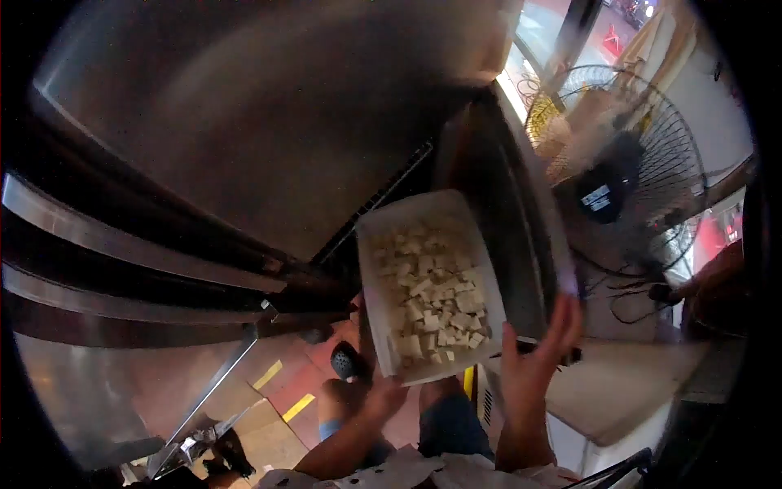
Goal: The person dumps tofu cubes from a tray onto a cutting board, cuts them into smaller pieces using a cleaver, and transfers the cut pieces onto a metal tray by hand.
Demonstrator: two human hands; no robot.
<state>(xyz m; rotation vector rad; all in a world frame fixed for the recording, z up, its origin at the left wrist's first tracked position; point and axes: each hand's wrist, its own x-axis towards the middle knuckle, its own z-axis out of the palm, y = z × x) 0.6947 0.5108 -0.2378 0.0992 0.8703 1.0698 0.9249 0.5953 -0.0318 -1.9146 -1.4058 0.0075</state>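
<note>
A white rectangular tub (368, 314) holds many pale cubes (444, 306), whitish and blocky, in cloudy liquid. My left hand (384, 398) grips the tub's near left corner, its fingers partly hidden by the tub. On the other side, my right hand (538, 346) is raised beside the tub's near right corner with its fingers spread, the thumb close to the wall. The tub's far end reaches into a dark open metal compartment (489, 196).
A round black fan (619, 171) stands at the upper right. Metal panels (147, 301) fill the left side. Below lie a red floor (326, 359) with yellow strips, a cardboard sheet (261, 440) at lower left, and a beige surface (627, 383) at right.
</note>
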